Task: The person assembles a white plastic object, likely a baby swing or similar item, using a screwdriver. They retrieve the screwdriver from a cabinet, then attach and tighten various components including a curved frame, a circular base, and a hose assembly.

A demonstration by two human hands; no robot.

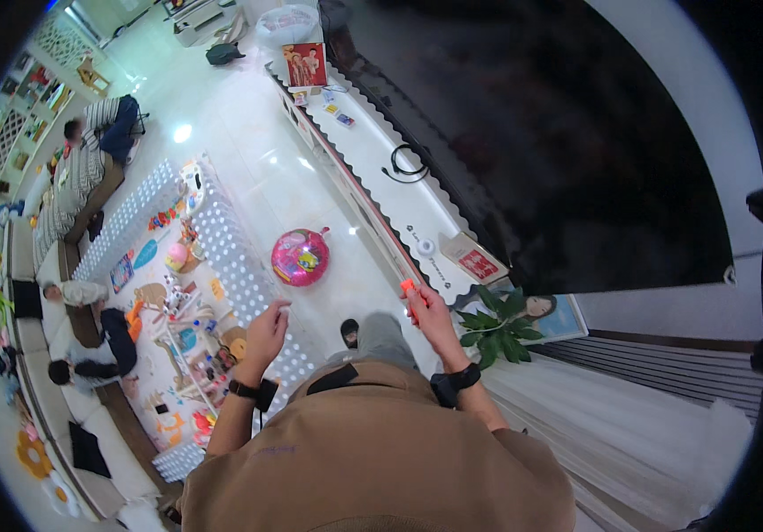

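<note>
In my right hand (432,319) is a small orange object (410,290), its orange end showing above the fingers; its kind cannot be told. That hand is beside the near end of a long white cabinet (381,159). Held out in front of my body, my left hand (267,334) has bent fingers and nothing visible in it. A round pink foil balloon (300,257) rests on the tiled floor beyond my hands. On the cabinet lie a coiled black cable (408,166), a small white round object (426,247) and a red and white box (478,263).
A padded play mat (222,229) with dotted edges and many toys lies at the left. Several people sit along the sofa (39,372) and beside the mat. At the right are a leafy plant (497,326), a framed picture (564,319) and a white curtain (594,412).
</note>
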